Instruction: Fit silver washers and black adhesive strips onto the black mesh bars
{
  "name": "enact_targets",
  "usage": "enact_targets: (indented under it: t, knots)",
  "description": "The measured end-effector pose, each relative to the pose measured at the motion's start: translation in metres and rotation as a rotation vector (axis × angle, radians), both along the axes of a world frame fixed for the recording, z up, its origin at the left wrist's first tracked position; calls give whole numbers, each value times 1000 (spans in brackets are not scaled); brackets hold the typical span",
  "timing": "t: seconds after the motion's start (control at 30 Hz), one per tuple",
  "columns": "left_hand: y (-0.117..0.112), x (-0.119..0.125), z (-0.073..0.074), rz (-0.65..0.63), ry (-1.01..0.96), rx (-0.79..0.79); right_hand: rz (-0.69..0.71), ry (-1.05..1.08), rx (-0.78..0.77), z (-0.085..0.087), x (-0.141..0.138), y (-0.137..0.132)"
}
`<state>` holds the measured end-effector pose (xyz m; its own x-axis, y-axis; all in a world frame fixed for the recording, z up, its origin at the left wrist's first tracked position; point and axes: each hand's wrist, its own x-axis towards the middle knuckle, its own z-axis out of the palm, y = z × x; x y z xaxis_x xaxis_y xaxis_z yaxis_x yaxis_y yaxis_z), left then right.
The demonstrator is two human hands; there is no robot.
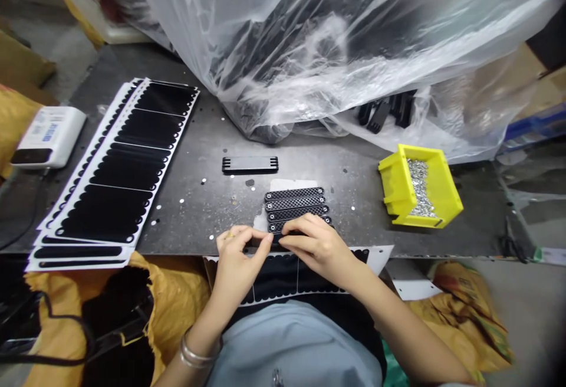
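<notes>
- Black mesh strips (294, 207) lie side by side in a tight row on the surface (207, 139), running crosswise in front of you, with a scrap of white paper (287, 184) showing just behind them.
- Your left hand (241, 263) and right hand (316, 245) meet at the near end of that row, on the closest strip (277, 237). Most of that strip is hidden by your fingers.
- Both grips are narrow: your fingertips pinch the closest strip from either side, and your hands nearly touch.
- Just below your hands, a sheet of black scalloped pads (287, 278) on white backing hangs over the front edge of the surface, close to your lap.
- A plain black strip (250, 164) sits alone just beyond the row, well clear of your hands.
- To your left, a stack of black pad sheets (119, 163) on white backing spreads diagonally across the surface, beside a white power bank (48, 137).
- To your right, a yellow plastic bin (418, 189) holds small silver parts (420, 189), and more tiny silver bits (181, 201) are scattered over the surface.
- A clear plastic sheet (309, 39) bunches up along the far side, partly over some black pieces (389, 110).
- You wear a silver bracelet (197, 351) on your left wrist.
</notes>
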<state>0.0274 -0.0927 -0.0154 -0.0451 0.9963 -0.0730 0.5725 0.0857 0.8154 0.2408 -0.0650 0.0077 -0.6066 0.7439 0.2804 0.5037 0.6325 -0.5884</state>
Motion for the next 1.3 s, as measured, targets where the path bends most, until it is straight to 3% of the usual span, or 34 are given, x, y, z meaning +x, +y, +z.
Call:
enact_targets:
  t: [0.23, 0.53, 0.67, 0.73, 0.83, 0.93, 1.1, 1.23, 1.3]
  knots:
    - [1, -1, -3, 2, 30, 25, -284, 165, -257, 2, 56, -4]
    - [4, -10, -6, -40, 94, 53, -285, 239, -171, -12, 58, -7]
    - [-1, 5, 7, -27, 145, 233, -479, 101, -102, -8, 90, -28]
    - [-6, 30, 14, -145, 73, 358, -504, -15, -182, -3, 113, -44]
    - [-9, 76, 20, -519, 38, 386, -381, -9, -249, 7, 133, -62]
    - [-6, 108, 22, -633, 96, 310, -350, 62, -146, 9, 129, -69]
    - [-1, 113, 19, -589, 22, 279, -367, 144, -49, 2, 118, -76]
    - [-6, 111, 8, -389, 96, 408, -462, 482, -228, 11, 136, -86]
    - [-10, 111, 5, -368, 159, 454, -550, 673, -292, 19, 135, -82]
